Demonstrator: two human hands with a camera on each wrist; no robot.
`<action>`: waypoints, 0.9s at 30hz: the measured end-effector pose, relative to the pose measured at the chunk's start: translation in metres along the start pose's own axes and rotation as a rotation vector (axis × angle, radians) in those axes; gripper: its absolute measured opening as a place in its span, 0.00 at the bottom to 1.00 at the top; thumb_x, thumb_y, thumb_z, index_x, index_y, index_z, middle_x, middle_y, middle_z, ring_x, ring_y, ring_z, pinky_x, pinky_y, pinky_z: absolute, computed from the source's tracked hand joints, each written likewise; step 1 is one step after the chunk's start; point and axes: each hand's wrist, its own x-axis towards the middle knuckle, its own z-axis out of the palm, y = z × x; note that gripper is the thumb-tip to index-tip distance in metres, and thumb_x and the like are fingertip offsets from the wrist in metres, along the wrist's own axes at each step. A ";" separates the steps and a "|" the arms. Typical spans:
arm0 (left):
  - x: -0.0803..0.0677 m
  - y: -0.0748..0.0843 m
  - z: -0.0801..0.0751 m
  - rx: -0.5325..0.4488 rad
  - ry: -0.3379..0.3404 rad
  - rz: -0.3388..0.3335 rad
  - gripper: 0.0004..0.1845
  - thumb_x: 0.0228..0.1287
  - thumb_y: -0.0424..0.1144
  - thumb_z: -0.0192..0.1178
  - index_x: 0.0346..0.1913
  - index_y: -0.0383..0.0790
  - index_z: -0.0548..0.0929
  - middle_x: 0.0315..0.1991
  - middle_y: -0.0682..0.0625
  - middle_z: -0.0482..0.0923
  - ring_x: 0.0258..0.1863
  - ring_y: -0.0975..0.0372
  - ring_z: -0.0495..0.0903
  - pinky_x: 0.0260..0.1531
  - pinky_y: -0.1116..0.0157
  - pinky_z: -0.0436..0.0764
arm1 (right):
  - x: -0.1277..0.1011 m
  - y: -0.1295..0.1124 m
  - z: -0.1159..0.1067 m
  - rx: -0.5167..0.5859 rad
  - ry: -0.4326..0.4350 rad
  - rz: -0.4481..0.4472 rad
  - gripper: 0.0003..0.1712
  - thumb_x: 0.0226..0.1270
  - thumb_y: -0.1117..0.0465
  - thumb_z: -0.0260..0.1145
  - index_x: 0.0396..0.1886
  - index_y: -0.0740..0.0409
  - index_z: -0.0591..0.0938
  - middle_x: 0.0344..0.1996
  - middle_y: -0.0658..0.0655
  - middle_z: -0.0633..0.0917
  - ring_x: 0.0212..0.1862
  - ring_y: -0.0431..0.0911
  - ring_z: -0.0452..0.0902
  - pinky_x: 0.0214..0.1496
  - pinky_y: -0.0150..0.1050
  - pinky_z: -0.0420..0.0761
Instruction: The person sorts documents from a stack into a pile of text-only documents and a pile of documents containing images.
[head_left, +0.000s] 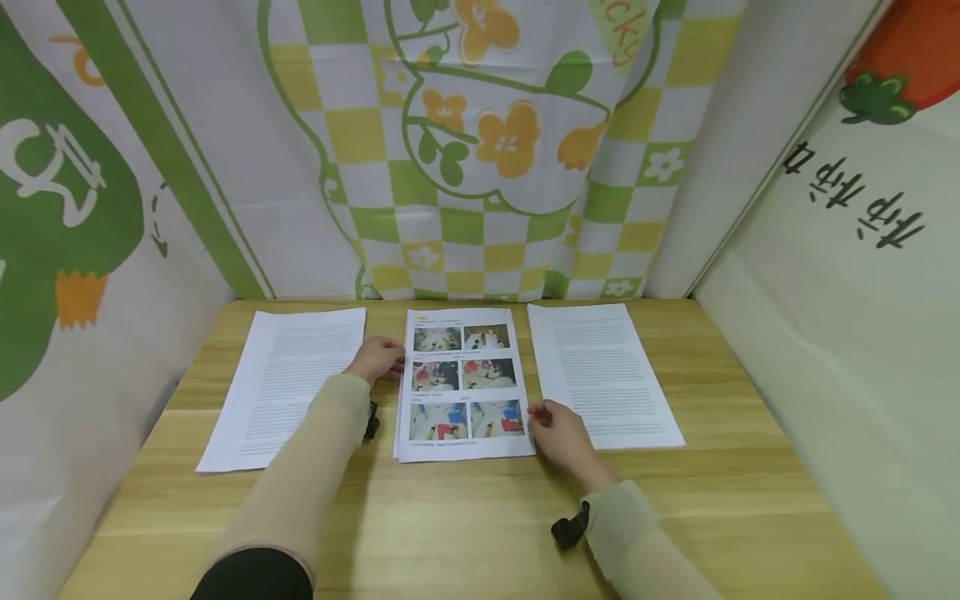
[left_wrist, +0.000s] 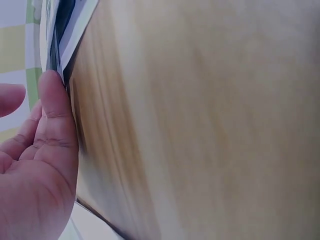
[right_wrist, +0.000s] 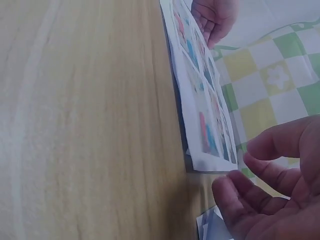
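Note:
In the head view a middle stack of printed sheets [head_left: 465, 396] lies on the table, its top page bearing several colour photos. My left hand [head_left: 380, 358] is at the stack's left edge. The left wrist view shows a finger of the left hand [left_wrist: 40, 150] touching the sheets' edge [left_wrist: 75, 35], with the thumb apart. Beside the lower right edge is my right hand [head_left: 561, 437]. From the right wrist view, the fingers of the right hand [right_wrist: 272, 185] are loosely bent, with a small gap to the photo sheets [right_wrist: 200, 100]; nothing is between them.
Text-printed sheets lie at both sides: a left stack [head_left: 292, 383] partly under the left forearm, and a right stack [head_left: 607, 379]. The wooden table [head_left: 450, 525] meets a patterned curtain [head_left: 480, 225] at its back edge. Black wrist straps [head_left: 572, 527] sit on the sleeves.

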 end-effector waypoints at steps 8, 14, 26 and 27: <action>-0.013 -0.003 -0.011 -0.031 -0.016 -0.014 0.19 0.77 0.32 0.52 0.63 0.21 0.74 0.45 0.37 0.80 0.37 0.58 0.81 0.35 0.66 0.86 | 0.000 -0.004 0.010 0.034 -0.021 -0.028 0.13 0.68 0.67 0.63 0.49 0.68 0.84 0.44 0.62 0.86 0.50 0.55 0.81 0.58 0.54 0.80; -0.022 -0.002 -0.029 0.005 -0.025 0.027 0.20 0.77 0.33 0.52 0.64 0.22 0.73 0.46 0.37 0.81 0.39 0.57 0.82 0.38 0.64 0.87 | 0.003 -0.014 0.015 0.072 -0.065 -0.017 0.14 0.70 0.68 0.62 0.52 0.69 0.82 0.48 0.64 0.85 0.53 0.57 0.81 0.60 0.53 0.80; -0.053 -0.014 -0.094 0.067 0.086 0.014 0.23 0.81 0.38 0.48 0.67 0.23 0.70 0.63 0.30 0.74 0.54 0.50 0.80 0.49 0.61 0.84 | 0.013 -0.036 0.031 0.132 -0.147 -0.076 0.14 0.73 0.66 0.63 0.54 0.69 0.82 0.46 0.62 0.86 0.49 0.53 0.81 0.56 0.50 0.81; -0.057 -0.016 -0.099 0.064 0.095 0.006 0.23 0.82 0.38 0.48 0.68 0.23 0.69 0.63 0.30 0.73 0.54 0.50 0.80 0.50 0.61 0.83 | 0.014 -0.039 0.034 0.145 -0.162 -0.073 0.14 0.73 0.66 0.63 0.54 0.68 0.82 0.46 0.61 0.86 0.48 0.52 0.81 0.55 0.49 0.81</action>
